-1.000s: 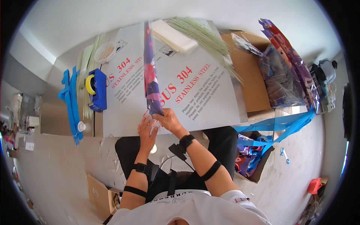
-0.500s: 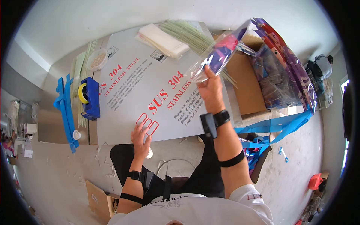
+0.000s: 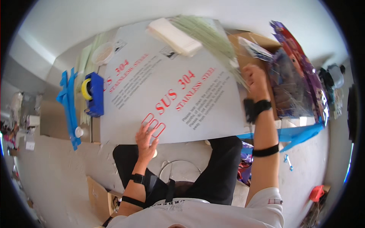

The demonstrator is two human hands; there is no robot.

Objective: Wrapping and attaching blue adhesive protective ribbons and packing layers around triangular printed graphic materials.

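Note:
My left hand (image 3: 145, 143) lies on the near edge of a grey film-covered metal sheet (image 3: 133, 125), fingers spread and holding nothing I can see. My right hand (image 3: 255, 80) is at the sheet's right side, over the near wall of an open cardboard box (image 3: 263, 76). Its fingers look curled but are smeared by motion, so their grip is unclear. Beside them are the ends of thin pale-green sticks (image 3: 209, 36). A shiny clear packet (image 3: 255, 48) lies in the box's far part, next to a heap of clear plastic packets (image 3: 287, 83).
White sheets (image 3: 173, 36) are stacked at the back. To the left are a blue tape dispenser (image 3: 95, 95), a round clear tub (image 3: 102, 54) and blue strips (image 3: 67, 110). Purple printed film (image 3: 304, 68) hangs over the box's right side; a blue band (image 3: 300, 136) runs in front.
My right hand has moved right from over the sheet to the box and no longer shows the clear packet with the purple item. My left hand has stayed on the sheet.

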